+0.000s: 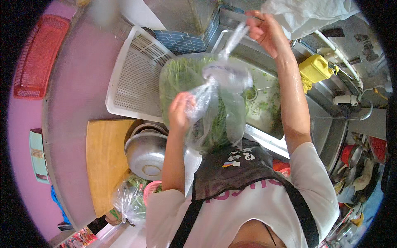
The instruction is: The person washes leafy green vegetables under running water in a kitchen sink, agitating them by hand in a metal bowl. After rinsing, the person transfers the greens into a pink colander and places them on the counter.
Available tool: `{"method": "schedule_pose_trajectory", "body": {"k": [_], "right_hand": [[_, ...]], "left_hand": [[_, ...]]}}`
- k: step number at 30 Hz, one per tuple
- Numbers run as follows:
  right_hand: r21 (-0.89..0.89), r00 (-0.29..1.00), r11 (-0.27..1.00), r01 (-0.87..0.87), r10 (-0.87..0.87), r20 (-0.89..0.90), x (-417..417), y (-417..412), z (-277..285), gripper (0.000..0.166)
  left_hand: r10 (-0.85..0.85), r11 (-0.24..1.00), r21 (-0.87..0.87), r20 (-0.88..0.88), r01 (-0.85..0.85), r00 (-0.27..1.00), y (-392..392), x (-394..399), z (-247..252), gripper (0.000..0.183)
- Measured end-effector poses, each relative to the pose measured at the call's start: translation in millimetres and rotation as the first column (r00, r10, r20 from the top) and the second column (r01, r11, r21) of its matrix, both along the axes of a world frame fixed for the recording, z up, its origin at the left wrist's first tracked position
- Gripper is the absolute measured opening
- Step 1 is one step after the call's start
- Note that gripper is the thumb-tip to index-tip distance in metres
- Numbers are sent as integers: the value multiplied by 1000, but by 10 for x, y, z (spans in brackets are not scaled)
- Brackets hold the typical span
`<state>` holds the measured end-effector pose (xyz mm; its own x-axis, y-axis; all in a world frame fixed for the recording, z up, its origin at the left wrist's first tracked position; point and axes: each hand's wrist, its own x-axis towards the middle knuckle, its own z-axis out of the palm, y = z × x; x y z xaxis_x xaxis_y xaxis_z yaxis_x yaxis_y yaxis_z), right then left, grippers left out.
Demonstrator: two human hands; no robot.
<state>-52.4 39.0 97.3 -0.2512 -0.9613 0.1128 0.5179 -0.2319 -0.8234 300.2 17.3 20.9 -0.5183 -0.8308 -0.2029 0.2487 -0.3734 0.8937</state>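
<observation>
A large clear plastic bag (228, 124) filled with green leafy vegetables stands upright against the apron (214, 186), between the white crate and the sink. My left hand (179, 110) grips a gathered bunch of the bag's clear film at its top. Farther up and to the right, my right hand (263, 34) has its fingers closed on the end of a stretched, twisted strip of plastic (234, 40). That strip runs down to the crumpled, blurred plastic above the bag's neck. The right forearm passes over the stainless steel sink (266, 93), where bits of green leaf lie by the drain.
A perforated white plastic crate (133, 83) sits at the left. Nearer me are a wooden board (107, 164) and metal basins (145, 155). Beyond the right arm stand a yellow jug (314, 69) and a white pipe (338, 52). White plastic (310, 15) hangs at the top right.
</observation>
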Motion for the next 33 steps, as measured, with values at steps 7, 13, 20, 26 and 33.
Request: {"method": "schedule_pose_trajectory", "body": {"k": [7,13,20,26,33], "right_hand": [[67,245,823,564,-90,-965,666,311,-389,21],[40,506,940,338,-146,-850,2036,427,-214,44],[-52,306,998,-26,-42,-951,1471,1442,-421,36],[259,45,965,43,258,-965,953,2791,20,28],[214,426,889,404,24,-904,149,3438,-164,4]], "left_hand": [[140,984,-76,-253,-164,957,-291,28,512,23],[5,975,-209,-325,-77,946,-443,20,963,41],[274,938,-113,-339,-328,900,-1103,266,1370,37],[186,963,-135,-288,-232,939,-1368,623,1222,21],[300,951,-17,-206,-310,931,-1524,995,1292,17]]}}
